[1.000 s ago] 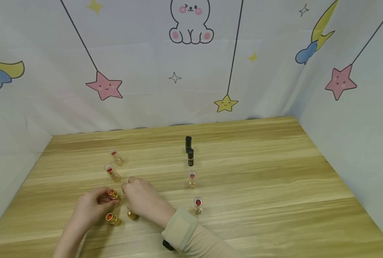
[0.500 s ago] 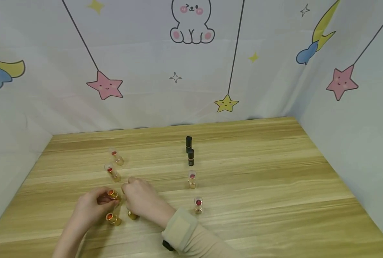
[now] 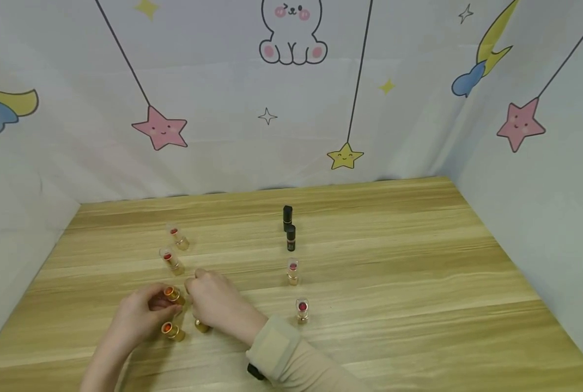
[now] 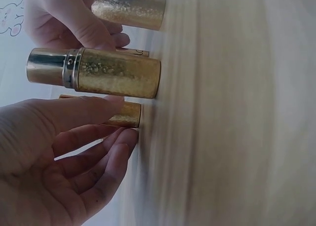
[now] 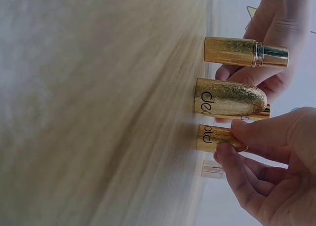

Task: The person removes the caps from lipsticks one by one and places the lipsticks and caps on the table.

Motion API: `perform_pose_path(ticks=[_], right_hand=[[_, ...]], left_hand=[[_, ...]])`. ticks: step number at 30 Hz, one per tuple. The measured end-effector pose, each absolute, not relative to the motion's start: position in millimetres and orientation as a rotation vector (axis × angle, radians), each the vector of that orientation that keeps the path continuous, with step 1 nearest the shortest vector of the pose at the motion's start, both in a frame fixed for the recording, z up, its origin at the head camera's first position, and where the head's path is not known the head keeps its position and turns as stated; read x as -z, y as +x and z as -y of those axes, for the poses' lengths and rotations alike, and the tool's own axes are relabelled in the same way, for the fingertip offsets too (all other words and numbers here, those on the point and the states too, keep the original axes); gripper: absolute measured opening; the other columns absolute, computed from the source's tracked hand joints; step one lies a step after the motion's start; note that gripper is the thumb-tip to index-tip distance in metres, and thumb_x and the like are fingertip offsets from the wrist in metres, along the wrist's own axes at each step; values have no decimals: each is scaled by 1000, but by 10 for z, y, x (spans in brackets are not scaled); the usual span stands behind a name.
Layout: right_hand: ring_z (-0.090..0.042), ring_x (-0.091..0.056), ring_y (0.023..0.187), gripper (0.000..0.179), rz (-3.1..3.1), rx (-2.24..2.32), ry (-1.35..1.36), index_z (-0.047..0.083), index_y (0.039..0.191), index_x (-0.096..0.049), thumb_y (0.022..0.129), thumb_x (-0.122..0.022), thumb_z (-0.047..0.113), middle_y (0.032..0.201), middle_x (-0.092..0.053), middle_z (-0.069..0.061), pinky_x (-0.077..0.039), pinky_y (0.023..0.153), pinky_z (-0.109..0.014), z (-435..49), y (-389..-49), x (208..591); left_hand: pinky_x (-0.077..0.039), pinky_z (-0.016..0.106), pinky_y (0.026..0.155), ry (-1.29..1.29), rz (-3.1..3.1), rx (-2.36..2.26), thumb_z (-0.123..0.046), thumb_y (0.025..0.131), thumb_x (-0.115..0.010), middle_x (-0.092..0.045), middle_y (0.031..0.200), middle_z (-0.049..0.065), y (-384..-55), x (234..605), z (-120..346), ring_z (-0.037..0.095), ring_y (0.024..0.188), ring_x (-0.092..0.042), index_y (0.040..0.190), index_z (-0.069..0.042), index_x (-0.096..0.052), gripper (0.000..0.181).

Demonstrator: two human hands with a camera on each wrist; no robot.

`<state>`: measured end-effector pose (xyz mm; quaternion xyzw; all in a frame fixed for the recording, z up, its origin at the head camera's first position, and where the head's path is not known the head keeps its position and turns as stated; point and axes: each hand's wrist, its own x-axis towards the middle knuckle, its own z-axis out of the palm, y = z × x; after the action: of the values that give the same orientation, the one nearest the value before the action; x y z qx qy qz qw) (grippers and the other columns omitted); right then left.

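Thumb and fingertips of my left hand (image 3: 133, 316) pinch a gold lipstick (image 3: 172, 294) that stands upright, its orange-red tip showing in the head view. My right hand (image 3: 219, 298) holds a gold lipstick cap (image 5: 212, 137) between thumb and fingers, its end right at the tabletop in the right wrist view. In the head view that cap is hidden behind the hand. Another bullet-shaped gold cap (image 5: 228, 97) stands beside it, nearer me. A second uncapped gold lipstick (image 4: 106, 73) is upright just in front of the left hand.
Two clear-capped lipsticks (image 3: 171, 262) stand beyond the left hand. Farther right, a row holds two black lipsticks (image 3: 291, 238) and two clear-capped ones (image 3: 302, 311). The wooden table (image 3: 394, 256) meets printed cloth walls (image 3: 223, 81) at the back and sides.
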<state>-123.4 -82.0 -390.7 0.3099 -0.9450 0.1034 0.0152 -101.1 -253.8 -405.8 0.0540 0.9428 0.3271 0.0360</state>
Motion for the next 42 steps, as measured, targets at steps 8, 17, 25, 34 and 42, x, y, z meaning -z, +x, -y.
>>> perform_pose_path(ticks=[8, 17, 25, 34, 42], right_hand=[[-4, -54, 66, 12, 2933, -320, 975, 20, 91, -70, 81, -72, 17, 81, -60, 8, -42, 55, -17, 828, -1234, 3905], [-3, -52, 66, 9, 2956, -330, 968, 19, 89, -68, 82, -72, 16, 79, -59, 7, -41, 56, -17, 827, -1233, 3912], [-3, -48, 65, 6, 3011, -403, 920, 18, 88, -66, 86, -70, 22, 80, -57, 7, -39, 56, -16, 791, -1231, 3884], [-3, -48, 66, 7, 3015, -412, 912, 19, 90, -67, 87, -70, 24, 82, -57, 7, -38, 55, -16, 747, -1199, 3826], [-5, -53, 74, 25, 2901, -282, 951, 17, 107, -67, 86, -71, 30, 89, -59, 7, -44, 61, -15, 708, -1162, 3623]], left_hand=[[-51, 18, 64, 145, -2881, -956, -14, 77, -79, -72, 91, 10, -987, 4012, 2569, 7, 74, -66, 107, 2, -65, 37], [-54, 24, 67, 187, -2890, -876, -4, 78, -72, -71, 99, 17, -953, 3994, 2631, 22, 82, -68, 114, 9, -62, 40], [-50, 22, 67, 200, -2914, -836, 0, 76, -66, -71, 97, 13, -947, 3986, 2643, 19, 81, -66, 112, 8, -63, 37], [-50, 23, 68, 211, -2921, -826, 1, 77, -64, -72, 96, 13, -967, 3994, 2650, 21, 82, -67, 112, 8, -64, 36], [-51, 28, 71, 186, -2924, -835, -2, 81, -64, -72, 95, 12, -986, 3990, 2663, 22, 83, -67, 110, 6, -65, 30]])
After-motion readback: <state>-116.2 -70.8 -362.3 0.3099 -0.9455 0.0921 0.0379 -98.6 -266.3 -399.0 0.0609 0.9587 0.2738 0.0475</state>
